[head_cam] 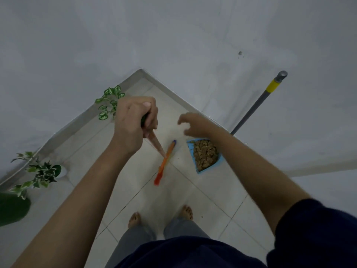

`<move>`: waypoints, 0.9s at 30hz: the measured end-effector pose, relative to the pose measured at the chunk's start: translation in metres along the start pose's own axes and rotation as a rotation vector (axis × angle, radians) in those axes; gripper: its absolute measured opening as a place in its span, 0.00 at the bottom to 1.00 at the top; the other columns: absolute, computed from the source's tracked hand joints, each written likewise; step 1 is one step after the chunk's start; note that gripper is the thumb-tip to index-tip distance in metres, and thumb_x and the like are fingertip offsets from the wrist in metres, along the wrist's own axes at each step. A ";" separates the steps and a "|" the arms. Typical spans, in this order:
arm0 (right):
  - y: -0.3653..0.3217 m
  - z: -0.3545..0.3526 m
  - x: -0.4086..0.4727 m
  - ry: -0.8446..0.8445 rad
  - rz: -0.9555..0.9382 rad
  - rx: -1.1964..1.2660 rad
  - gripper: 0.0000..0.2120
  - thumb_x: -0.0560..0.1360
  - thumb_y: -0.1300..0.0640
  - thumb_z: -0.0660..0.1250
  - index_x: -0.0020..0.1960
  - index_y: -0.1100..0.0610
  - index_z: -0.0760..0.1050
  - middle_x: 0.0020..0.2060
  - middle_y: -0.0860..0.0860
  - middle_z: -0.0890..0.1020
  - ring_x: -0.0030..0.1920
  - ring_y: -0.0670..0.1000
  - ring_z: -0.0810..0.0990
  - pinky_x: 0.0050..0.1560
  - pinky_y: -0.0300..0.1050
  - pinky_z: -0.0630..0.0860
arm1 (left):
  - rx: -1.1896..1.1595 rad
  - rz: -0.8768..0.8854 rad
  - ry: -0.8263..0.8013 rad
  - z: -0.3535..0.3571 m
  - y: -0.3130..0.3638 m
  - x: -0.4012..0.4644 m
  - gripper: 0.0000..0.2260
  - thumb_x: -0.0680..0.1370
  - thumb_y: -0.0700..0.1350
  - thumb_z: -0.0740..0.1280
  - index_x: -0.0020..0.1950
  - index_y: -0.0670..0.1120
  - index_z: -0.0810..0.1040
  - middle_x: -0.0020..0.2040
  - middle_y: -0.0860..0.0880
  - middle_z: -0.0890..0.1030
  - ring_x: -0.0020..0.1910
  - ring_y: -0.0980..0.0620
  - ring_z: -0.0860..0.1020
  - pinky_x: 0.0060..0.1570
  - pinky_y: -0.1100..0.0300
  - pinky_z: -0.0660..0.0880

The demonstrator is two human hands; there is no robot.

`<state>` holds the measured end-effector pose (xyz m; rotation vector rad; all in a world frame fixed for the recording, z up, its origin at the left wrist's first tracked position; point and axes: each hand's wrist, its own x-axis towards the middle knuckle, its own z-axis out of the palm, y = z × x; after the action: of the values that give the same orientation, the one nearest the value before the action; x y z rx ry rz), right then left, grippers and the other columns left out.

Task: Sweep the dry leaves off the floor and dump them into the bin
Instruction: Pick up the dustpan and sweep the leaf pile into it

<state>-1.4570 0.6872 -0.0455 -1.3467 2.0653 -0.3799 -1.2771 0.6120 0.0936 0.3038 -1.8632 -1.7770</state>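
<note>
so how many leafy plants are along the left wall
3. One variegated plant near the far corner, one midway along the wall, one dark green leaf clump at the left edge. More may sit out of view.

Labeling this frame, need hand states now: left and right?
Left hand: grips the broom handle.
Right hand: open, fingers loosely curled, holding nothing, above the blue dustpan of dry leaves.

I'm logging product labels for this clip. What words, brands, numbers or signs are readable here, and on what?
None can be read.
Orange-headed broom held in the left hand: blurred, no lettering visible.
Blue plastic dustpan full of dry brown leaves: no label visible.
Grey pole with a yellow band leaning on the wall: band shows no print.
</note>
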 end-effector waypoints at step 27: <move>0.160 -0.148 -0.067 -0.444 0.703 -1.083 0.09 0.76 0.65 0.59 0.53 0.59 0.75 0.34 0.50 0.70 0.45 0.53 0.73 0.49 0.46 0.69 | 0.035 -0.215 0.111 -0.019 -0.031 0.002 0.14 0.69 0.48 0.54 0.22 0.50 0.65 0.18 0.56 0.62 0.18 0.53 0.57 0.24 0.48 0.50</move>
<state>-1.6481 0.8020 0.0018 -0.9250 2.1885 1.3681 -1.2754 0.5917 0.0636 0.6247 -1.8413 -1.8266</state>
